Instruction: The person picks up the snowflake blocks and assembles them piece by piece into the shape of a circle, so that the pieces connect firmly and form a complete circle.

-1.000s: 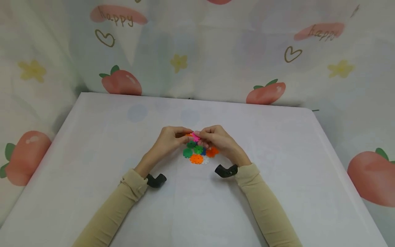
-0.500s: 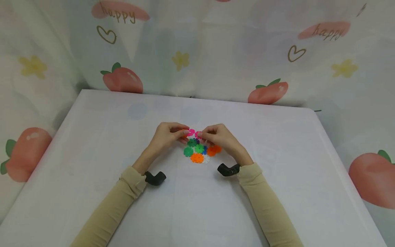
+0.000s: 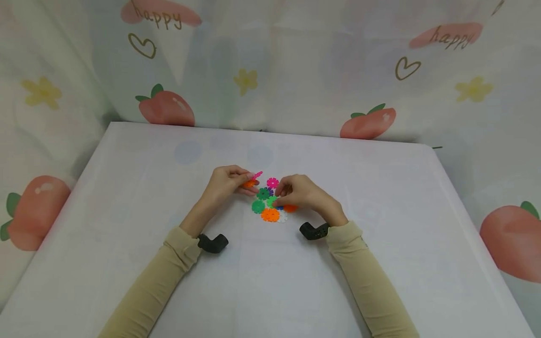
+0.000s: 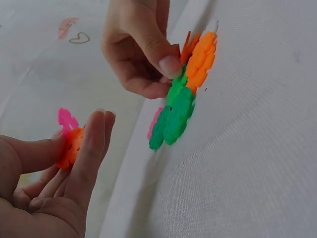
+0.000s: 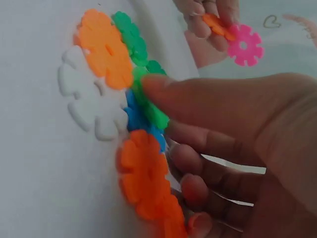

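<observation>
Slotted plastic snowflake discs lie in a small cluster mid-table. My left hand (image 3: 228, 180) pinches an orange snowflake disc (image 4: 75, 148) together with a pink snowflake disc (image 5: 244, 45), raised just left of the cluster. My right hand (image 3: 305, 193) is over the cluster's right side, its thumb on a light green snowflake disc (image 5: 157, 113) and its other fingers loosely curled, with a gap between index fingertip and thumb in the head view. Below that disc a blue disc (image 5: 137, 116) shows in part. A second pink disc (image 3: 272, 182) lies at the cluster's far end.
Around the light green disc lie darker green discs (image 3: 258, 206), an orange disc (image 3: 270, 215), a white disc (image 5: 91, 94) and a red-orange disc (image 5: 143, 173). They rest on a white-covered table (image 3: 177, 281). A printed curtain (image 3: 291, 70) hangs behind it.
My left hand has drawn left with its pink and orange discs, the pink one turned edge-on. My right hand has left the other pink disc and come down to the light green one.
</observation>
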The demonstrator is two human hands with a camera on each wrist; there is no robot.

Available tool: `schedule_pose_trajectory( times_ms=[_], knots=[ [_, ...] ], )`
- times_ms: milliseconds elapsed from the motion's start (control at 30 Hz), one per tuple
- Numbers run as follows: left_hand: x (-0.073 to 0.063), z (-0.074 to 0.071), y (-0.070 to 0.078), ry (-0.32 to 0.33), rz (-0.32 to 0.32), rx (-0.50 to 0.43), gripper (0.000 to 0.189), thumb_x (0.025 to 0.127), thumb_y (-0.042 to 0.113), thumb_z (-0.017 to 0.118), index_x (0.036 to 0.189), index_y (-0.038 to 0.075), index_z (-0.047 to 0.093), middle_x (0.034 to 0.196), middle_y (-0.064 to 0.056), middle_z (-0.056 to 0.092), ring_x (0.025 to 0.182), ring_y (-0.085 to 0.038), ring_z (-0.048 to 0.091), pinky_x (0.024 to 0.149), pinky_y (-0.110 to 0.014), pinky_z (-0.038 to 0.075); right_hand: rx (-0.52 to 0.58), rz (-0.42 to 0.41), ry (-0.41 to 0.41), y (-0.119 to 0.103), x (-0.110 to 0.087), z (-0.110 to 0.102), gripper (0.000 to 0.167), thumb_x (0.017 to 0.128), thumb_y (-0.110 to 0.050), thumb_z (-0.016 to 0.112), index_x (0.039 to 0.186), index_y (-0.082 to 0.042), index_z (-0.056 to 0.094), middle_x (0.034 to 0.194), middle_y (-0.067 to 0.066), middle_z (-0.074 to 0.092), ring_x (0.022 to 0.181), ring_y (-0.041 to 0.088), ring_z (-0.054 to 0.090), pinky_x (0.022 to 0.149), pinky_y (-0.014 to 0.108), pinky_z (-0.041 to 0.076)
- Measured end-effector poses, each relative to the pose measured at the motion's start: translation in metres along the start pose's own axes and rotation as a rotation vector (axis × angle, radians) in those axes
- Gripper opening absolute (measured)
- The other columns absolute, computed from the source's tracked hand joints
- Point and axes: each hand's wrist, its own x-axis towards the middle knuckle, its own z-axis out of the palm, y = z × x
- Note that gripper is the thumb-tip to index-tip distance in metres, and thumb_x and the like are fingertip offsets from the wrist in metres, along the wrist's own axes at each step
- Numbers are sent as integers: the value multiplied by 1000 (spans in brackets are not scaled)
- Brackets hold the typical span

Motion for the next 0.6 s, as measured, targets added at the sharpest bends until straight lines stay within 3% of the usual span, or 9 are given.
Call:
schedule_pose_trajectory(
  times_ms=[167,367,467,600],
  knots=[
    [0,-1,0,-5,-16,-31,26,103,17,64,119,-4,67,110,-21,76,89,-26,79,97,-32,56,-37,9,-6,-2,0,2,23,86,-26,85,94,-9,73,86,4,67,82,21,59,72,29,51],
    [1,0,-2,-35,13,-56,25,103,12,64,121,-5,67,113,-24,74,90,-27,79,93,-31,58,13,-34,18,2,0,-1,17,89,-24,80,90,-10,71,84,3,67,81,20,57,71,30,49],
    [0,1,-3,-40,23,-61,24,102,11,65,119,-5,68,112,-24,74,89,-27,79,91,-30,59,65,-85,58,3,-2,-3,11,92,-19,76,92,-9,71,86,5,68,81,21,60,73,30,52],
    [0,1,-2,-31,29,-56,23,101,12,67,117,-4,70,110,-23,74,90,-28,79,90,-30,59,123,-134,170,4,-4,-5,8,95,-16,73,97,-9,73,90,5,72,84,21,66,77,30,56]
  ],
)
